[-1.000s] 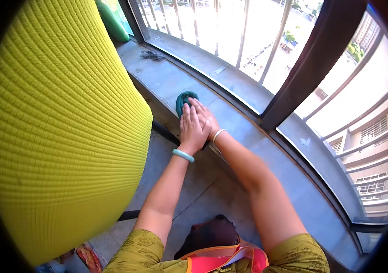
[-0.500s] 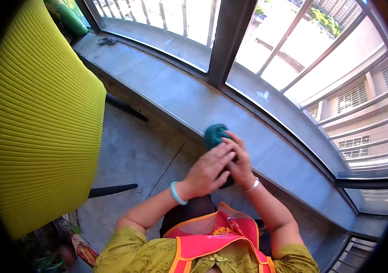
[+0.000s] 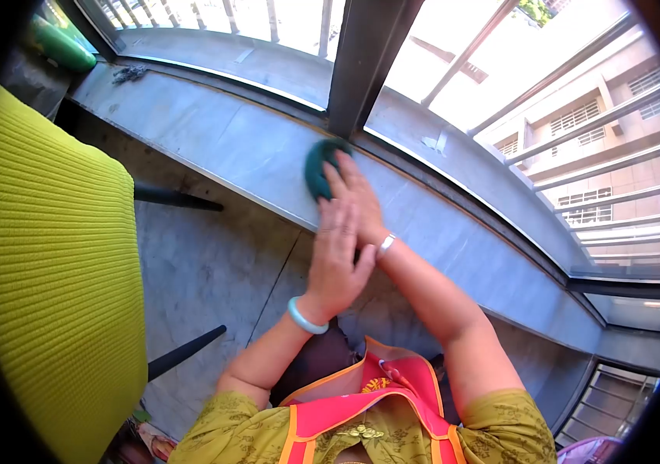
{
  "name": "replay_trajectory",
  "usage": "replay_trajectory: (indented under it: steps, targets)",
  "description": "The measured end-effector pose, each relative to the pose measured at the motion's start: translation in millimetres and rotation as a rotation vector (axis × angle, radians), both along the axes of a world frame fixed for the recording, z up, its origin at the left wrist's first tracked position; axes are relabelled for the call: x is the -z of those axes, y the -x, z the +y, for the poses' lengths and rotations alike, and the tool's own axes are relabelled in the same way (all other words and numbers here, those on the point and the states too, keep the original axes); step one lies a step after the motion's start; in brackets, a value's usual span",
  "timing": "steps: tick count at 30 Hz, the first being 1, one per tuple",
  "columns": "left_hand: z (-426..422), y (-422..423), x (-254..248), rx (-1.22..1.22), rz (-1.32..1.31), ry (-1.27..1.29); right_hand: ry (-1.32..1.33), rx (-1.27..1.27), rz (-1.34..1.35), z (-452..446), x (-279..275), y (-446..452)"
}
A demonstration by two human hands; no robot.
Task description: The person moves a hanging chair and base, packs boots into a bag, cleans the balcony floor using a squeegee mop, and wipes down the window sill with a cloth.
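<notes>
A dark green folded cloth (image 3: 317, 172) lies on the grey stone windowsill (image 3: 214, 139), close to the upright window frame post. On top of it rests my right hand (image 3: 359, 197), pressing it down with its fingers around it; the edges are smeared by motion. Just below, my left hand (image 3: 336, 259) has its fingers stretched out, their tips by the back of my right hand. Whether they touch cannot be made out. Nothing shows in my left hand.
A yellow-green ribbed chair (image 3: 59, 271) with dark legs stands at the left. Window frames (image 3: 369, 62) and metal bars run behind the sill. A small dark clump (image 3: 129, 73) and a green rounded object (image 3: 61, 45) are at the far left end.
Both hands have moved forward, away from my body. The cloth, held between both hands above the sill's edge before, is now pressed onto the sill under my right hand.
</notes>
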State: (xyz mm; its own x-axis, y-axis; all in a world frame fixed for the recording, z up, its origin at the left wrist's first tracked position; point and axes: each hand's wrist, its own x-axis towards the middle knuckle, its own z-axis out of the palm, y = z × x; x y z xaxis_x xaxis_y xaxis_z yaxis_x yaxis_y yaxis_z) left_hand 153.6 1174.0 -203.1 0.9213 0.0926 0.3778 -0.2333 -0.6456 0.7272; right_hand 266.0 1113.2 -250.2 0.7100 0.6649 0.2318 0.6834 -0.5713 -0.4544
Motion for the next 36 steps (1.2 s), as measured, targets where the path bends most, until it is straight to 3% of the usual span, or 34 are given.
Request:
replay_trajectory:
  steps: [2,7,10,12,14,16,18,20,22,24,25,26,28,30,33,36]
  targets:
    - [19,9,4,-0.199,-0.029,0.062,-0.083,-0.057,-0.024,46,1,0]
    - [31,27,-19,-0.251,-0.087,0.171,-0.185,-0.100,-0.057,133,-2,6]
    - [2,32,-38,-0.181,-0.070,0.215,-0.230,-0.221,0.015,120,-3,12]
    - [-14,26,-55,-0.020,-0.121,0.077,-0.298,-0.305,0.009,90,1,31]
    - [-21,22,-55,-0.026,-0.123,0.097,-0.372,-0.494,0.055,49,17,61]
    - [-14,19,-43,-0.141,-0.132,0.056,-0.755,-0.320,0.591,-11,17,104]
    - [-17,22,-31,-0.149,-0.130,0.047,-0.528,0.072,0.812,-78,1,117]
    - [-33,26,-24,0.006,-0.012,0.090,-0.736,0.350,1.271,-136,-15,109]
    - [-67,17,-22,0.135,-0.077,0.021,-0.981,0.384,1.280,-171,-44,94]
    - [-99,3,-26,0.266,-0.045,-0.027,-0.841,0.379,1.007,-203,-39,67]
    - [-112,-5,-19,0.300,-0.049,-0.073,-0.615,0.419,0.805,-216,-41,59]
    - [-124,-12,-8,0.334,-0.053,-0.119,-0.611,0.412,0.804,-227,-46,55]
    - [-142,-20,6,0.372,-0.024,-0.238,-0.111,0.362,0.034,-243,-51,55]
    - [-154,-25,23,0.405,0.021,-0.358,-0.106,0.211,0.092,-240,-50,70]
    - [-161,-34,42,0.351,-0.046,-0.572,-0.064,0.223,0.028,-231,-27,69]
    - [-146,-67,47,0.278,-0.043,-0.734,-0.097,0.287,0.139,-218,-18,42]
